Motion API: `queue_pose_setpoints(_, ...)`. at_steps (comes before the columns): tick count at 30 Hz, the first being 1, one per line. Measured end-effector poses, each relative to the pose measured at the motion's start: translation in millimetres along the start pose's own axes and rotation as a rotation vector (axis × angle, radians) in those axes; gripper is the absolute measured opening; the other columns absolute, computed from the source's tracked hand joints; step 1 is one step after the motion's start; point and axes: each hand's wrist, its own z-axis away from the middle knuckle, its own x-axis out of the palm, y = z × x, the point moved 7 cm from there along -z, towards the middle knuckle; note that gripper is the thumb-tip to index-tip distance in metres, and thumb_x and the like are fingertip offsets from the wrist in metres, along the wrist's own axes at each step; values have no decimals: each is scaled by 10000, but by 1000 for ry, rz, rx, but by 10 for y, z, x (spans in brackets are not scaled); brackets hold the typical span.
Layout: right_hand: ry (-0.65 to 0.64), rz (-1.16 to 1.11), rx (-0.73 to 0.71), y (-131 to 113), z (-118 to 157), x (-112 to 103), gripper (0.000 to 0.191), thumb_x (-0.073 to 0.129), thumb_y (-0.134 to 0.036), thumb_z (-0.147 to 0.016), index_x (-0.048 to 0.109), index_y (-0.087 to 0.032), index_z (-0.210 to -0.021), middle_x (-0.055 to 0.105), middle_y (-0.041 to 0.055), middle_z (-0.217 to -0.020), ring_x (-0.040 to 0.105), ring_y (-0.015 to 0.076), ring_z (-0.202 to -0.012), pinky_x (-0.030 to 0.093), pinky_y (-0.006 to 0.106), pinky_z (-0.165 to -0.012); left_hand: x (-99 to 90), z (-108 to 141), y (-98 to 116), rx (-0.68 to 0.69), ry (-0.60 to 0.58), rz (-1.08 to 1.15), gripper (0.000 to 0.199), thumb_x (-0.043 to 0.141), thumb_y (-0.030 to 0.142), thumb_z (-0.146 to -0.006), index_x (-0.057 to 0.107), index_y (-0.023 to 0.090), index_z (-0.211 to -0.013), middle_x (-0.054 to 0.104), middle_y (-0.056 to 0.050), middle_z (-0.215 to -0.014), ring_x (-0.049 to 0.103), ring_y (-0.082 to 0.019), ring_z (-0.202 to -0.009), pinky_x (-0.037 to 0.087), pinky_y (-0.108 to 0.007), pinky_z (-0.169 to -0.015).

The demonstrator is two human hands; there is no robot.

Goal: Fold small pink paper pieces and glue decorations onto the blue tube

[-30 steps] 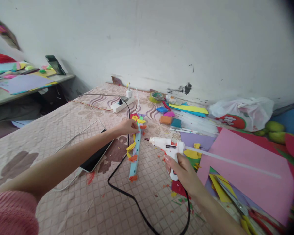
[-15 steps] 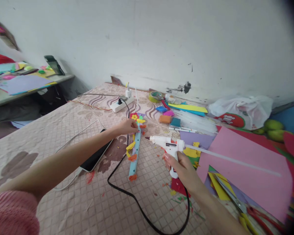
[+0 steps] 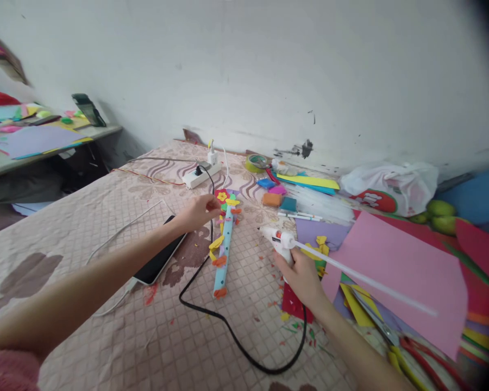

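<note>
My right hand [image 3: 303, 274] grips a white hot glue gun [image 3: 282, 241] by its handle. Its dark nozzle points left and a long clear glue stick [image 3: 367, 277] sticks out of its back. My left hand [image 3: 201, 212] is closed in a pinch, fingertips at the upper left edge of a light blue paper strip [image 3: 223, 260]. Whatever is between those fingers is too small to make out. Yellow, orange, green and red paper flowers and leaves cover the strip, with a red piece bearing a yellow flower [image 3: 222, 196] at its top end.
A phone [image 3: 158, 260] lies left of the strip. The gun's black cord [image 3: 244, 347] loops across the cloth from a white power strip [image 3: 204, 175]. Scissors [image 3: 385, 326], pink paper [image 3: 407, 271], clay blocks [image 3: 271, 200], tape [image 3: 256, 163] and a plastic bag [image 3: 391, 184] are on the right.
My left hand has drawn slightly left, off the strip's face. The glue gun has turned in my right hand, its back end now swung nearer me and its nozzle farther from the strip.
</note>
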Motion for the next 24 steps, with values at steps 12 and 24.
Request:
queue_pose_setpoints(12,-12,70,-49,6,-43,62,371,429,-444,-846,600,-131,-949,634,97,-828,569,243,-788,429,349,-718,-80,404,211,148,100,-188,131,494,209,-781,615,159,-781,635,-51,-796,573,-171,-763,442,-288,-722)
queue_pose_setpoints(24,79,-56,-31,227,426,-259,316,435,-391,-869,535,-179,-1081,582,91,-994,549,229,-901,445,373,-786,274,335,410,321,59,-376,288,432,100,-815,664,181,-966,583,-99,-922,521,-214,-915,440,-372,-824)
